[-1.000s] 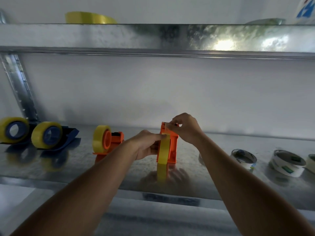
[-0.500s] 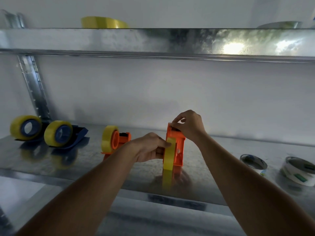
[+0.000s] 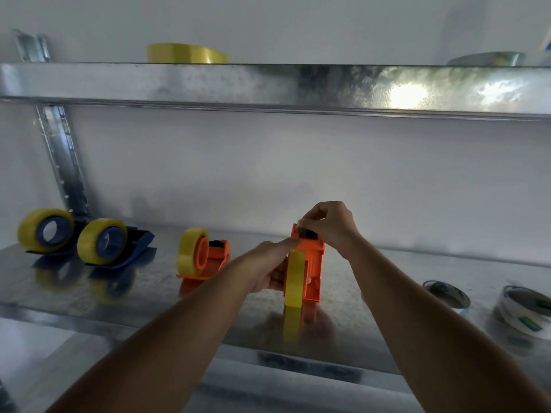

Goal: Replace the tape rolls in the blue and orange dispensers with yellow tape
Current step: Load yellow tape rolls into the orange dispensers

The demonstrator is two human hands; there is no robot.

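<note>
Orange dispenser (image 3: 311, 263), upright on shelf (image 3: 149, 281), yellow roll (image 3: 294, 278) mounted. L hand (image 3: 269, 269) grips roll side, steadying. R hand (image 3: 331, 226) fingers pinch tape end at cutter, prob. threading. Three other dispensers loaded, left.

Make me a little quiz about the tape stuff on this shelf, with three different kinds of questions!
1. True or false: both blue dispensers already carry yellow tape.
2. Which hand pinches at the top of the upright orange dispenser? A) left hand B) right hand
3. Fill in: the spare yellow roll lies on the ___ shelf.

Key: 1 true; 2 B; 3 upper.
</note>
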